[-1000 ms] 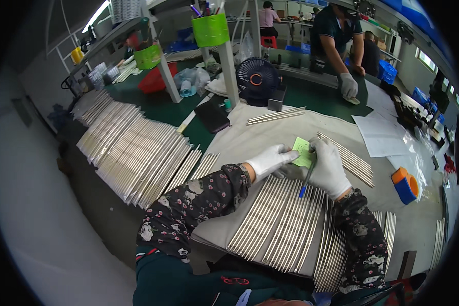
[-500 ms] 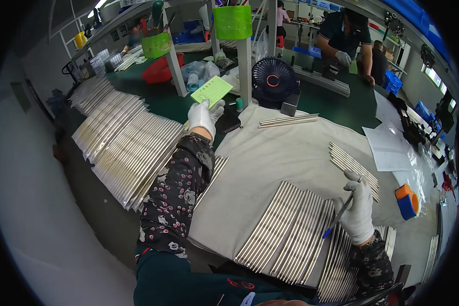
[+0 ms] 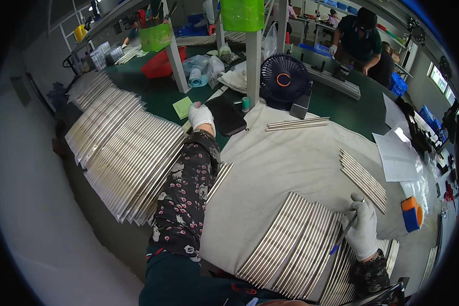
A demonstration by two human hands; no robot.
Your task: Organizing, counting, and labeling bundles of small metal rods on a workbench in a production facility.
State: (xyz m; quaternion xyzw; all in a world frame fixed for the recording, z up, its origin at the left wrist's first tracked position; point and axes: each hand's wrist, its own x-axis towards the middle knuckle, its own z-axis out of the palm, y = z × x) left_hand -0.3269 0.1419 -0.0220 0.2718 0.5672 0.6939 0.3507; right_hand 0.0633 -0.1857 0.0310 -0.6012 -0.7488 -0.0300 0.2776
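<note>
My left hand [image 3: 201, 117], in a white glove, reaches over the green table beside a light green paper card [image 3: 182, 107]. Its fingers are curled and partly hidden, so what they hold, if anything, does not show. Just right of that hand lies a dark flat phone-like slab [image 3: 226, 115]. My gloved right hand [image 3: 362, 230] is closed around a pen [image 3: 345, 233], whose blue end points down and left. Beneath and beside it, rows of shiny metal rods [image 3: 290, 245] rest on the pale cloth [image 3: 260, 168].
Plastic-wrapped rods [image 3: 132, 153] are stacked at the left. A dark fan [image 3: 285, 79] stands behind the cloth, near a metal post [image 3: 253, 71]. More rods [image 3: 363, 179], white sheets [image 3: 395, 153] and a tape roll [image 3: 412, 214] lie at right. A co-worker [image 3: 359, 41] works across the table.
My left hand has come down and slightly left, and the raised green card is no longer held up. A green card now shows low beside it. My right hand still grips the pen.
</note>
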